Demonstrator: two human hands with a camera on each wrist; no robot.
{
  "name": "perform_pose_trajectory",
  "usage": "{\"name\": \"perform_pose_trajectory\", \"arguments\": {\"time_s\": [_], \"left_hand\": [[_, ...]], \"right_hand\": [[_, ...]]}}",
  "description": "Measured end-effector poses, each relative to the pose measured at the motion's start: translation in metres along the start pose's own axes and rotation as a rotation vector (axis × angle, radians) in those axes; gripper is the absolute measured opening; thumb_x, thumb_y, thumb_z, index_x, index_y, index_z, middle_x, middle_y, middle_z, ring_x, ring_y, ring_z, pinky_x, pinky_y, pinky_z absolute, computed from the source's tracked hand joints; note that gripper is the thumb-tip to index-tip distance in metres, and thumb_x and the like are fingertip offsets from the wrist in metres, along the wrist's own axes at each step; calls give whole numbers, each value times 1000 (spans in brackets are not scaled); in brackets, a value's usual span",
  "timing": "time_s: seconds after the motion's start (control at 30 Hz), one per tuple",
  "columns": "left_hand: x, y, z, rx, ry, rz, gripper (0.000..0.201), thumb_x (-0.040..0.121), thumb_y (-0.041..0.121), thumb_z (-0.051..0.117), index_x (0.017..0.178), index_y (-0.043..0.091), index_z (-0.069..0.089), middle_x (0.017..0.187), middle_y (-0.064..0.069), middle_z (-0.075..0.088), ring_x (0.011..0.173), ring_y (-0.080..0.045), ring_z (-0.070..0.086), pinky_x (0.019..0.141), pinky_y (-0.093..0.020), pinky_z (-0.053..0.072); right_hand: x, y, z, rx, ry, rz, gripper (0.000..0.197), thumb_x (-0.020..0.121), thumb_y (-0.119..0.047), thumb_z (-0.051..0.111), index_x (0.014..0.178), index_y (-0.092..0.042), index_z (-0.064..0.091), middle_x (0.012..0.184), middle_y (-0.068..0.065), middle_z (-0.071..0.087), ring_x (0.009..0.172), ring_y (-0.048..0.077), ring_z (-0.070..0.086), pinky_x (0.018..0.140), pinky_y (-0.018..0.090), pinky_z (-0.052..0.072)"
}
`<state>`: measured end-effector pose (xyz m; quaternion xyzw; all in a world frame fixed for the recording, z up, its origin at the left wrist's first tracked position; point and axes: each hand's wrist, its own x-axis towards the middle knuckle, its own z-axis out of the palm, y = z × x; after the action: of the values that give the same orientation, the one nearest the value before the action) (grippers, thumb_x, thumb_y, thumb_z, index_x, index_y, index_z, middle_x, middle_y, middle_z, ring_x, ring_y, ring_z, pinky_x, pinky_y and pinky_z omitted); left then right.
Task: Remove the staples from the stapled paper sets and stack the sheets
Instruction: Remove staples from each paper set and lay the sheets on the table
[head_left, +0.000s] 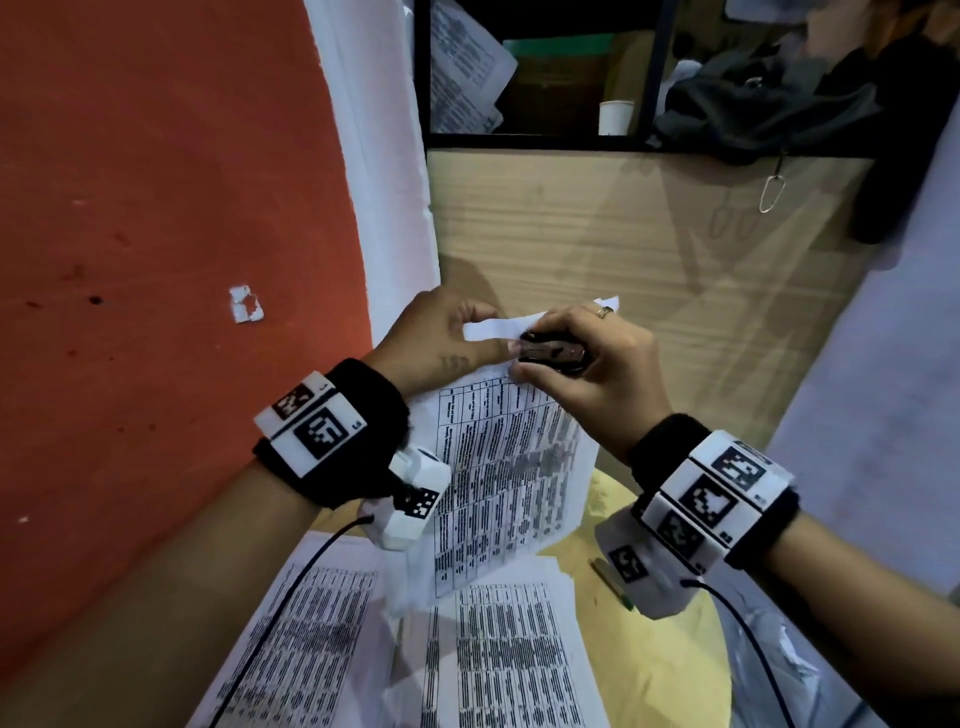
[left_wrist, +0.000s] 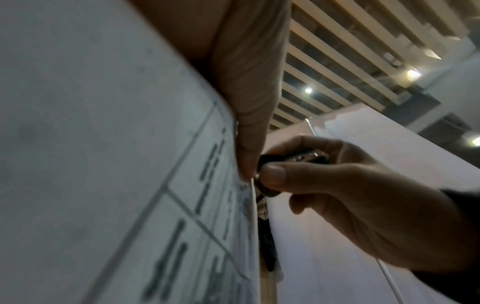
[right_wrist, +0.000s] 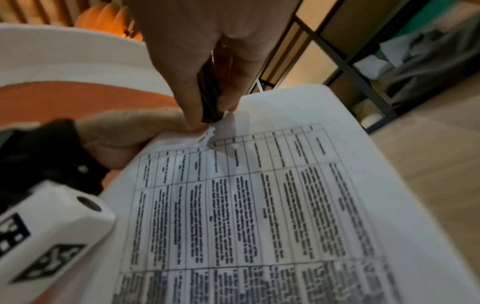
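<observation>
With the left hand (head_left: 441, 338) pinching the stapled paper set (head_left: 509, 467) beside its torn corner, the right hand (head_left: 587, 364) is gripping the staple remover (head_left: 553, 353) and should be pulling gently.

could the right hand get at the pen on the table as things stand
Probably not at once. The right hand grips the staple remover at the held paper set, so it is busy. The pen lies uncovered on the table below the right wrist, so the way looks free once the tool is put down.
</observation>
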<state>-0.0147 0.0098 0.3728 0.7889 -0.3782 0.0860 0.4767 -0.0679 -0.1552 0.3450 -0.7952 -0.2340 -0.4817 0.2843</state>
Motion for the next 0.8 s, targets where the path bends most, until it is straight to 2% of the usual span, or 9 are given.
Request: {"name": "perform_pose_trajectory", "arguments": {"time_s": [0.07,0.13,0.2,0.27,0.33,0.4,0.57,0.67,0.8], "left_hand": [[0,0,6,184,56,16,17,77,34,74,62,32,65,50,4,47,43,3,40,50,-26,27],[0,2,12,301,122,20,33,77,31,73,49,39,57,62,1,46,46,-12,39,49,-26,22],[0,4,16,347,165,10,24,77,31,72,55,30,63,64,-7,47,61,-25,45,52,-27,23],[2,1,20,421,195,-23,15,78,32,70,72,19,69,59,-11,41,66,-31,47,56,-27,26],[3,-4,16,462,206,-51,25,76,39,63,80,15,70,57,-5,47,69,-29,55,58,-30,35],[3,-11,10,430,206,-48,35,68,43,54,79,14,69,66,-7,61,74,-30,61,63,-34,45],[4,-22,1,378,195,-62,45,62,47,54,92,19,73,90,-5,70,91,-29,63,73,-29,42],[8,-33,-4,435,162,-90,44,71,45,66,102,16,72,109,-5,70,102,-28,62,82,-29,43],[4,-49,-16,295,32,-110,45,61,56,64,87,20,73,96,-2,74,96,-23,66,91,-38,49]], "right_hand": [[-2,1,4,-68,-5,-24,24,64,-16,80,78,-3,66,78,8,66,72,25,62,68,27,45],[-3,2,8,-115,0,-35,22,63,-14,79,76,-3,65,77,9,65,70,27,61,66,29,44],[-4,2,11,-144,19,-24,20,63,-13,78,74,-3,64,74,8,64,67,28,60,63,30,42],[-5,2,12,-164,33,-7,21,64,-15,76,73,-2,63,72,9,62,65,28,60,62,30,40],[-9,3,12,-198,34,9,23,64,-18,75,74,-3,62,71,10,62,65,28,59,61,30,39],[-14,4,12,-190,20,59,24,63,-20,75,75,-3,62,72,10,63,67,27,60,62,32,39],[-38,18,19,-127,-94,390,25,65,-21,82,78,-7,66,79,9,67,78,26,62,72,35,47],[-53,32,27,-97,-174,600,29,66,-28,83,80,-8,67,83,10,68,82,24,62,76,33,47],[-61,44,33,67,-220,771,33,60,-26,86,80,-8,67,90,7,60,80,21,59,67,29,49]]}}
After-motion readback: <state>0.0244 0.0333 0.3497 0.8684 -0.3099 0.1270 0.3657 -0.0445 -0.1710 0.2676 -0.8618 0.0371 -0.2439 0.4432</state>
